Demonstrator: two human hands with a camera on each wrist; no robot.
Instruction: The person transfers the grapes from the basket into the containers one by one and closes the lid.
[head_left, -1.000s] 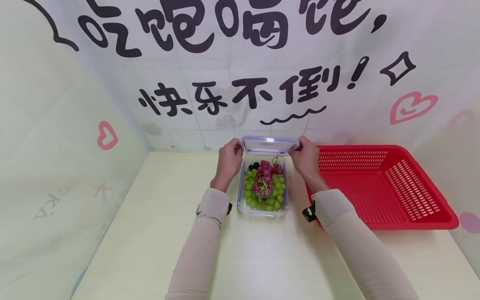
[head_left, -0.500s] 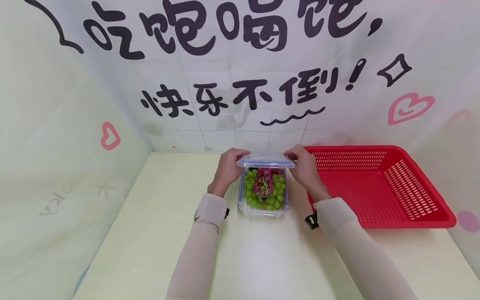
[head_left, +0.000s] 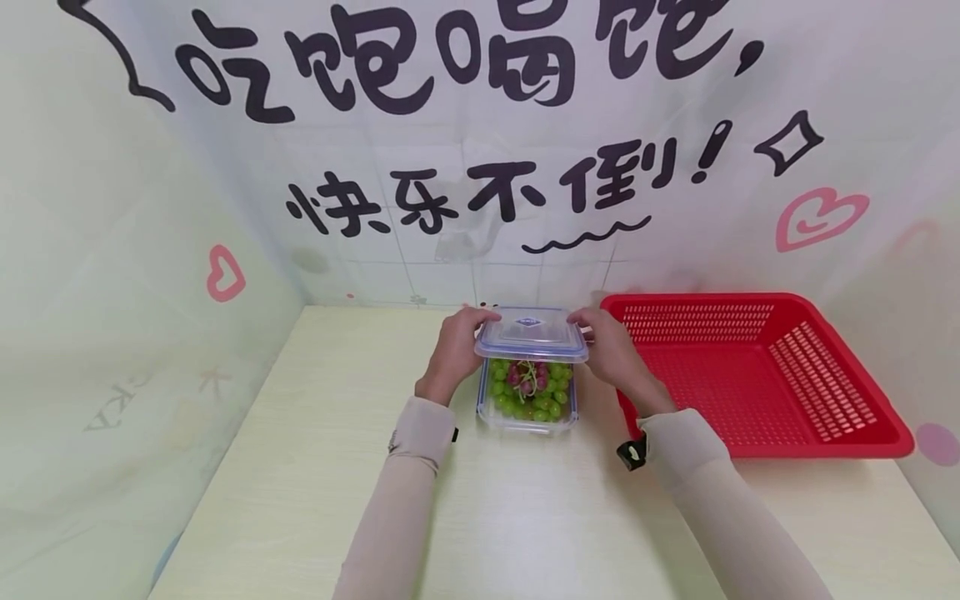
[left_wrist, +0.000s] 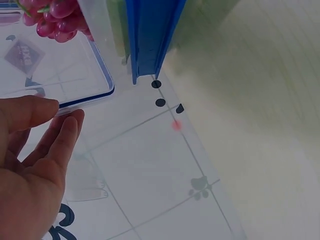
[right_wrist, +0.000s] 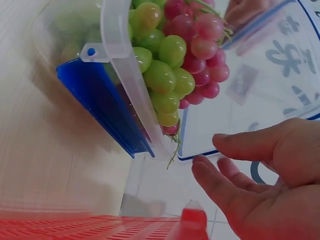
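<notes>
A clear plastic lid (head_left: 531,335) with a blue seal slants over the back part of a clear food container (head_left: 527,426) on the table. Green grapes (right_wrist: 164,77) and red grapes (right_wrist: 202,55) fill the container, heaped above its rim. My left hand (head_left: 456,346) pinches the lid's left edge between thumb and fingers. At the opposite edge, my right hand (head_left: 611,350) pinches the lid the same way. Blue clip flaps (left_wrist: 152,37) hang unfastened along the container's sides. In the head view the lid covers the rear grapes.
A red plastic basket (head_left: 731,392) with slotted walls stands on the table (head_left: 510,517) close by my right forearm. Behind the container rises a white wall covering (head_left: 360,283) printed with black characters.
Both hands have brought the lid forward and down, tilting it from nearly upright to a slant over the rear grapes. The container and basket have stayed put.
</notes>
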